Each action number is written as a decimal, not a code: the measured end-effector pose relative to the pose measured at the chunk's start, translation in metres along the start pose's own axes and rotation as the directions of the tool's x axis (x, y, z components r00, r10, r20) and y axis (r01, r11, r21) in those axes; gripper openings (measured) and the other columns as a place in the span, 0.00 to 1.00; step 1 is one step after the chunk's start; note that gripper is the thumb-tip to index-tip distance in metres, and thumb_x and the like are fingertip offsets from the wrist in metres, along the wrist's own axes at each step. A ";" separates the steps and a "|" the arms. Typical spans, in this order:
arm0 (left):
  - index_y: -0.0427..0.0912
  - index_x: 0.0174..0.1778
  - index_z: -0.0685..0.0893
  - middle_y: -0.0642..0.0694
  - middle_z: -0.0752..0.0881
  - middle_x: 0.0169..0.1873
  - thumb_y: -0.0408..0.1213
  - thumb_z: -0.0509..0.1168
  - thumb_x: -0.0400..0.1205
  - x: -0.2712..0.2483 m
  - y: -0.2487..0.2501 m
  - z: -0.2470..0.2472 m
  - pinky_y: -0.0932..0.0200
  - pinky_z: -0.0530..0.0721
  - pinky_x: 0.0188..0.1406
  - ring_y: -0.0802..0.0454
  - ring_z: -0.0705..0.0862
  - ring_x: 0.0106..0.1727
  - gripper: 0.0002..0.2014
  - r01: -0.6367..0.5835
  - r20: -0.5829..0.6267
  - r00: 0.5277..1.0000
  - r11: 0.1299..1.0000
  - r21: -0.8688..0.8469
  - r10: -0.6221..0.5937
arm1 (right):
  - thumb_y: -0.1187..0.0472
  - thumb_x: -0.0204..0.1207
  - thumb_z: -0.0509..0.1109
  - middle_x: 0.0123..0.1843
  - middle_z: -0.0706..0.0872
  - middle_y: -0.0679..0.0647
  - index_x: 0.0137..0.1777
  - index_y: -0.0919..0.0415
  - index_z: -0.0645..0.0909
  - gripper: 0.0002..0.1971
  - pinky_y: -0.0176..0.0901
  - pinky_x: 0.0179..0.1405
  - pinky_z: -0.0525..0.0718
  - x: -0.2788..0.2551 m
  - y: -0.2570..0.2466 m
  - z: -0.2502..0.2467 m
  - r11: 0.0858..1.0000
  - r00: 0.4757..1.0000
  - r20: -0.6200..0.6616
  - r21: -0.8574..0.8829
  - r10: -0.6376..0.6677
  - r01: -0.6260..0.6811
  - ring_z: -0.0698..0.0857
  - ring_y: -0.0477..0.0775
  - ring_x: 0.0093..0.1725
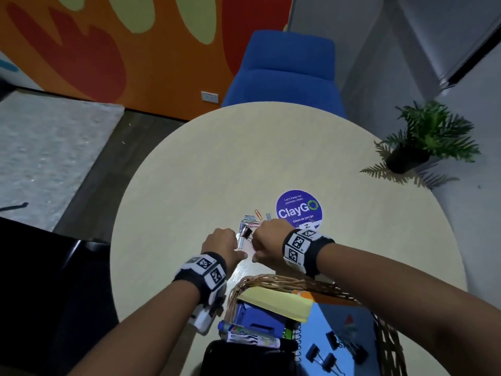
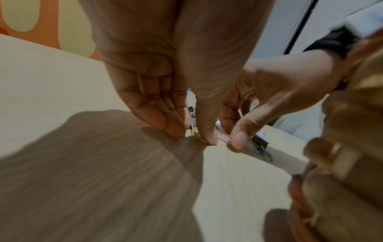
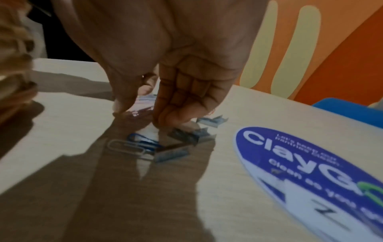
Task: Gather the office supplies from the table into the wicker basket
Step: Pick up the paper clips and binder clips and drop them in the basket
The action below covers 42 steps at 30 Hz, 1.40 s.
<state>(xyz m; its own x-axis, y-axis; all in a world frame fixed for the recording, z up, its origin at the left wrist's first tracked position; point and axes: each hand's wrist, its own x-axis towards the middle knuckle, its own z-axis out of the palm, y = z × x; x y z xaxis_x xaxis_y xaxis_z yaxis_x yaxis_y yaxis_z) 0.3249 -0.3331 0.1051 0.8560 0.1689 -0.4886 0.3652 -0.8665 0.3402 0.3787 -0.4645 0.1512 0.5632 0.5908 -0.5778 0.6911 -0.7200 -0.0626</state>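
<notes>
Hands (image 1: 221,244) (image 1: 268,240) pinch paper clips (image 3: 126,147) on the table (image 1: 217,158). Left fingertips (image 2: 207,139) grip one; right fingers (image 3: 170,114) gather others beside staple strips (image 3: 172,153).

Loose paper clips (image 3: 126,148) and grey staple strips (image 3: 173,153) lie scattered flat on the round table, just beside its purple sticker. The wicker basket (image 1: 284,280) at the near edge already holds a yellow pad (image 1: 276,302), markers (image 1: 252,335), a notebook (image 1: 339,321) and black binder clips (image 1: 320,356)
</notes>
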 end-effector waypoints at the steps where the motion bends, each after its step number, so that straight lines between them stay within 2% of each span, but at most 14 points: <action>1: 0.42 0.36 0.83 0.45 0.87 0.37 0.49 0.76 0.70 0.001 0.002 0.001 0.53 0.83 0.40 0.44 0.86 0.41 0.15 0.012 0.003 1.000 0.999 0.030 -0.012 | 0.41 0.72 0.70 0.38 0.87 0.55 0.45 0.57 0.89 0.19 0.45 0.40 0.84 0.004 -0.001 0.002 1.000 1.000 0.018 -0.009 0.013 -0.013 0.85 0.58 0.38; 9: 0.43 0.46 0.85 0.42 0.88 0.47 0.40 0.67 0.78 -0.002 0.007 0.008 0.51 0.83 0.46 0.40 0.86 0.49 0.06 0.041 -0.005 0.999 0.999 0.034 -0.041 | 0.57 0.70 0.74 0.41 0.86 0.57 0.44 0.58 0.86 0.06 0.47 0.43 0.87 0.017 0.002 0.006 0.991 0.991 -0.033 0.029 0.130 -0.129 0.83 0.60 0.35; 13: 0.43 0.46 0.83 0.42 0.88 0.45 0.35 0.63 0.78 -0.008 0.007 0.002 0.52 0.83 0.42 0.40 0.85 0.45 0.04 0.005 -0.072 0.997 0.999 0.053 -0.001 | 0.55 0.73 0.71 0.47 0.87 0.59 0.51 0.59 0.86 0.10 0.47 0.44 0.83 0.008 0.015 -0.001 0.976 0.979 -0.087 0.131 0.184 -0.172 0.87 0.63 0.45; 17: 0.45 0.55 0.85 0.42 0.90 0.44 0.28 0.68 0.75 -0.011 0.010 -0.010 0.54 0.86 0.45 0.44 0.88 0.44 0.13 -0.072 -0.132 0.989 0.997 -0.008 0.071 | 0.60 0.73 0.69 0.46 0.89 0.57 0.46 0.57 0.86 0.06 0.46 0.45 0.82 -0.011 0.036 -0.010 0.933 0.972 -0.133 0.332 0.194 -0.141 0.86 0.60 0.46; 19: 0.43 0.54 0.86 0.44 0.90 0.41 0.25 0.69 0.73 -0.012 0.013 -0.016 0.59 0.83 0.41 0.49 0.87 0.40 0.15 -0.106 -0.146 0.984 0.993 -0.043 0.098 | 0.61 0.71 0.70 0.42 0.89 0.54 0.42 0.57 0.85 0.03 0.45 0.43 0.82 -0.023 0.044 -0.010 0.906 0.966 -0.153 0.403 0.210 -0.133 0.84 0.57 0.43; 21: 0.40 0.55 0.85 0.43 0.88 0.49 0.26 0.71 0.73 -0.014 0.017 -0.021 0.60 0.83 0.43 0.49 0.86 0.43 0.15 -0.144 -0.178 0.975 0.989 -0.040 0.134 | 0.62 0.69 0.70 0.40 0.88 0.53 0.39 0.56 0.83 0.02 0.48 0.45 0.85 -0.037 0.050 -0.011 0.886 0.959 -0.173 0.445 0.224 -0.127 0.84 0.55 0.43; 23: 0.39 0.63 0.81 0.41 0.80 0.62 0.27 0.72 0.73 -0.018 0.022 -0.025 0.55 0.85 0.54 0.44 0.86 0.54 0.21 -0.190 -0.209 0.962 0.980 -0.061 0.174 | 0.64 0.68 0.69 0.39 0.87 0.51 0.37 0.54 0.81 0.03 0.48 0.46 0.86 -0.052 0.057 -0.011 0.873 0.951 -0.205 0.474 0.233 -0.112 0.83 0.55 0.42; 25: 0.40 0.66 0.79 0.39 0.77 0.65 0.28 0.72 0.74 -0.024 0.027 -0.031 0.49 0.84 0.61 0.41 0.84 0.59 0.23 -0.211 -0.215 0.957 0.976 -0.054 0.195 | 0.65 0.70 0.68 0.39 0.87 0.51 0.39 0.57 0.83 0.03 0.45 0.45 0.84 -0.070 0.062 -0.011 0.867 0.942 -0.233 0.487 0.242 -0.102 0.82 0.54 0.41; 27: 0.40 0.64 0.79 0.39 0.83 0.60 0.30 0.73 0.74 -0.031 0.031 -0.037 0.49 0.84 0.59 0.41 0.84 0.55 0.22 -0.227 -0.209 0.955 0.973 -0.049 0.212 | 0.63 0.71 0.68 0.40 0.89 0.53 0.41 0.59 0.84 0.04 0.46 0.44 0.84 -0.090 0.068 -0.009 0.863 0.926 -0.279 0.498 0.254 -0.086 0.83 0.55 0.40; 31: 0.42 0.58 0.82 0.46 0.90 0.36 0.32 0.76 0.72 -0.057 0.040 -0.051 0.57 0.85 0.46 0.51 0.88 0.39 0.18 -0.281 -0.192 0.948 0.951 -0.129 0.254 | 0.59 0.74 0.69 0.34 0.85 0.49 0.40 0.56 0.85 0.05 0.47 0.41 0.82 -0.144 0.077 0.005 0.845 0.909 -0.331 0.533 0.252 -0.040 0.79 0.53 0.36; 34: 0.46 0.52 0.84 0.52 0.90 0.30 0.31 0.76 0.72 -0.084 0.053 -0.058 0.63 0.83 0.41 0.62 0.86 0.32 0.15 -0.383 -0.152 0.920 0.911 -0.149 0.362 | 0.57 0.75 0.69 0.36 0.87 0.49 0.42 0.55 0.86 0.05 0.45 0.38 0.79 -0.186 0.074 0.021 0.847 0.918 -0.315 0.529 0.241 -0.041 0.78 0.50 0.36; 38: 0.49 0.52 0.84 0.54 0.92 0.33 0.29 0.71 0.74 -0.122 0.080 -0.054 0.70 0.83 0.41 0.64 0.88 0.35 0.14 -0.542 0.009 0.835 0.823 -0.172 0.551 | 0.55 0.77 0.67 0.36 0.87 0.44 0.45 0.53 0.86 0.07 0.39 0.33 0.72 -0.220 0.065 0.057 0.887 0.970 -0.191 0.460 0.149 -0.045 0.78 0.44 0.33; 40: 0.49 0.52 0.84 0.56 0.92 0.35 0.31 0.71 0.76 -0.135 0.089 -0.044 0.69 0.84 0.45 0.64 0.89 0.39 0.12 -0.592 0.121 0.777 0.782 -0.197 0.618 | 0.53 0.78 0.67 0.45 0.90 0.46 0.50 0.51 0.86 0.08 0.40 0.38 0.73 -0.228 0.063 0.073 0.899 0.988 -0.126 0.438 0.093 -0.029 0.84 0.48 0.42; 42: 0.49 0.53 0.84 0.58 0.91 0.38 0.34 0.68 0.78 -0.144 0.093 -0.032 0.67 0.85 0.48 0.64 0.89 0.42 0.10 -0.619 0.215 0.725 0.756 -0.212 0.654 | 0.52 0.79 0.66 0.54 0.89 0.46 0.59 0.48 0.84 0.12 0.39 0.42 0.70 -0.230 0.065 0.081 0.909 0.992 -0.095 0.415 0.081 -0.034 0.85 0.50 0.53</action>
<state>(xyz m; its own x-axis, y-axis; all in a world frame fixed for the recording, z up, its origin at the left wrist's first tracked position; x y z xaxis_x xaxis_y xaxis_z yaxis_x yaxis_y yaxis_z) 0.2481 -0.4230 0.2331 0.7807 -0.5454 -0.3049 -0.1759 -0.6601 0.7303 0.2573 -0.6762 0.2141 0.6576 0.5629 -0.5008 0.4216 -0.8258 -0.3747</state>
